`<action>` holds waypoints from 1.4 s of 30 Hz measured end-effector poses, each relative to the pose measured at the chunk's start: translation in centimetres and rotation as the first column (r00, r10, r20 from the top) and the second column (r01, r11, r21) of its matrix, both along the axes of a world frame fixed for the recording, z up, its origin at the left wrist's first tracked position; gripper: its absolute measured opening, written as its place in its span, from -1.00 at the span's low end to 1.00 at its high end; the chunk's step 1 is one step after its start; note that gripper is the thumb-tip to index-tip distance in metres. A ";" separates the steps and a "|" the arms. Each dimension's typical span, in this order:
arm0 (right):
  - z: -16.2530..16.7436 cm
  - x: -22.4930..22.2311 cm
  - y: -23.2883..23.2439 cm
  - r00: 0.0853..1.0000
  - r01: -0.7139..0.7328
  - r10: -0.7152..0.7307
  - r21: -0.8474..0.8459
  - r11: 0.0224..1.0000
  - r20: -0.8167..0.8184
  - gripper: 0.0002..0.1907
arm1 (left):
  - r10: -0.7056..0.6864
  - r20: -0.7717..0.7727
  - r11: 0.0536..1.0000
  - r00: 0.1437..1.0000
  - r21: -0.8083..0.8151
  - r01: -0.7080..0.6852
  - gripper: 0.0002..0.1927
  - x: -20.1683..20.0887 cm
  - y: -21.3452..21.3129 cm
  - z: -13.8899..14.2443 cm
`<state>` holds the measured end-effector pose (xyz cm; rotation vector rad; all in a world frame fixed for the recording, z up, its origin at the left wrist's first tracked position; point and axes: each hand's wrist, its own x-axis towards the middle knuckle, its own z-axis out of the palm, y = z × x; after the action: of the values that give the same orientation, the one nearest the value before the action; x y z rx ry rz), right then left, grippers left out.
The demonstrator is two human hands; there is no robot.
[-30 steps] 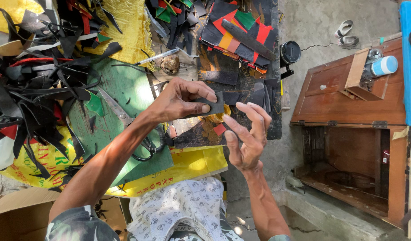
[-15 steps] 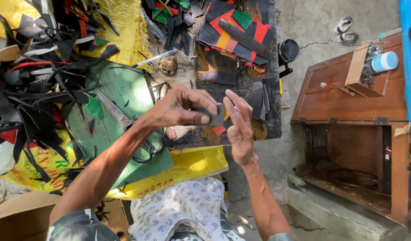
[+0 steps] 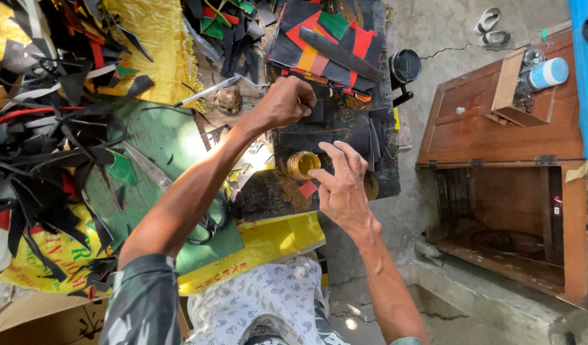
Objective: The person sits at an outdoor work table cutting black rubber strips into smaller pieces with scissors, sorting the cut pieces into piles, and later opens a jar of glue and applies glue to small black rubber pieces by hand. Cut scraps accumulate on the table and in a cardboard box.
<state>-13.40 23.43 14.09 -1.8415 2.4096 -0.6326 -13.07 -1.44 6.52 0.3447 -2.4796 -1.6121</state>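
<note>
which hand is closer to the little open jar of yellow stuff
Right. The right hand hovers open just beside the jar, fingertips almost over it. The left hand is farther up the board, closed on a black piece.

Glue pot point(image 3: 302, 164) left of wooden box point(image 3: 498, 128)

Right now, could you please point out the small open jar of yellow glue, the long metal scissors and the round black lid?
Yellow glue jar point(image 3: 303, 164), head view, its rim.
Metal scissors point(image 3: 151, 171), head view, blade.
Round black lid point(image 3: 405, 66), head view, top.
</note>
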 end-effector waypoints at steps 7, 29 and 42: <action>0.1 -0.2 0.0 0.998 -0.022 0.022 0.001 1.000 0.054 -0.74 | -0.072 0.010 0.994 0.997 -0.085 0.072 -0.86 -2.7 1.0 -0.7; 0.4 -3.1 1.0 0.959 0.231 -0.151 -0.349 0.908 0.241 -0.75 | 0.048 0.189 0.810 0.981 -0.582 0.072 -0.75 -2.4 3.3 -1.0; -6.7 -5.9 -1.0 0.950 0.282 -0.256 -0.139 0.949 0.179 -0.09 | 0.007 0.043 0.887 0.999 -0.462 0.014 -0.72 -1.8 3.0 -0.9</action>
<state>-19.27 22.41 7.38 -1.4508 2.5899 -0.9841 -14.83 1.53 5.59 0.3060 -2.7876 -0.9642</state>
